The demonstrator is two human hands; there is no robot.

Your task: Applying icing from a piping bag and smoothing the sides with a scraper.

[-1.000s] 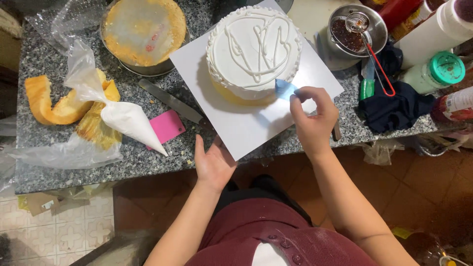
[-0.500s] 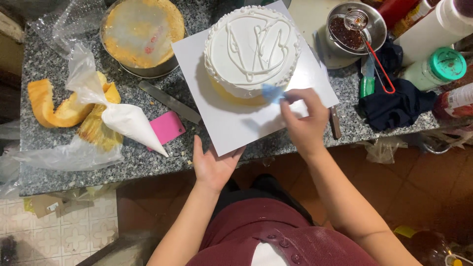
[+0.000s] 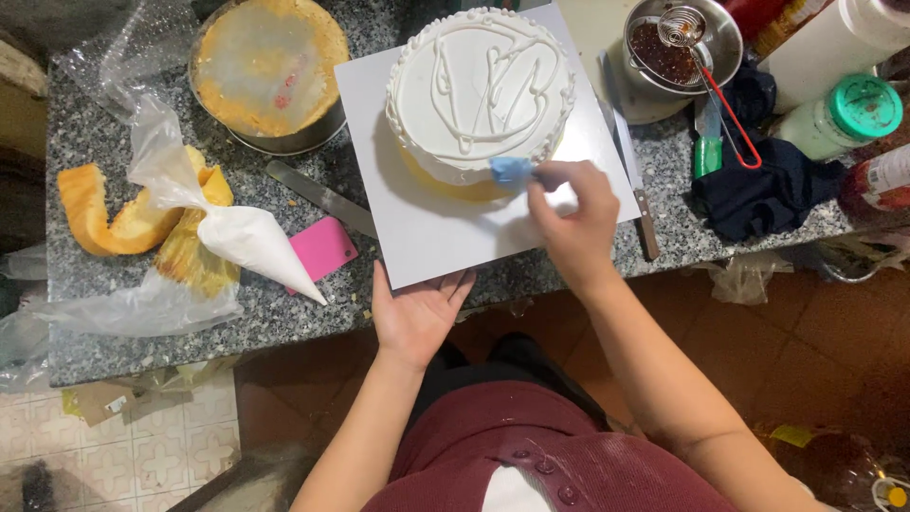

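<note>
Round pan (image 3: 270, 71) far left holds sponge cake under film. Left hand (image 3: 414, 313) palm up, fingers spread, under white board (image 3: 427, 237) edge. Frosted cake (image 3: 479, 90) sits on board. Right hand (image 3: 569, 223) pinches blue scraper (image 3: 510, 171) against cake's side. Metal bowl (image 3: 682, 43) holds dark sauce.

The left hand's fingertips (image 3: 455, 281) hide under the white board (image 3: 379, 142).

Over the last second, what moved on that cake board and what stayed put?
The right hand slid the blue scraper leftward along the near side of the white cake, while the white board turned slightly. The left hand stayed under the board's near edge. The piping bag, pink scraper and knife did not move.
</note>
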